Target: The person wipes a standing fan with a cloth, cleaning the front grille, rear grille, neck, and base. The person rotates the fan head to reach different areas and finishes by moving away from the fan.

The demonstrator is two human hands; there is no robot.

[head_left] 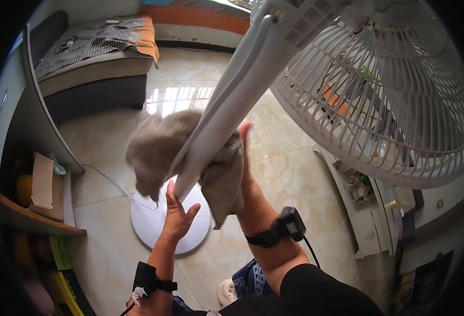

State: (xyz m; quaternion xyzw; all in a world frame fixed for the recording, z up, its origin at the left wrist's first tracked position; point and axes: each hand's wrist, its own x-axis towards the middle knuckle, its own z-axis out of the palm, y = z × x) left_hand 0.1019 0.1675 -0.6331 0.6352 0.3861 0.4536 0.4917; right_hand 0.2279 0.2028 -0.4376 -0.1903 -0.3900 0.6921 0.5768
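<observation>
A white standing fan rises close in front of me, its pole (226,100) slanting up to the right from a round white base (142,230) on the floor. Low on the pole, my left hand (177,218) grips it, with the thumb on the right side and fingers on the left. A grey-brown cloth (161,142) is draped around the pole above that hand and blurred by motion at its left part. Behind the cloth's right part, my right hand (245,145) presses it against the pole; most of its fingers are hidden. The caged fan head (379,100) hangs at upper right.
A bed (92,73) with a checked cover stands at far left. Open shelving (42,218) holding a cardboard box is at left. To the right is a pale cabinet (366,226). A white cord (108,179) runs over the tiled floor (290,174) to the base.
</observation>
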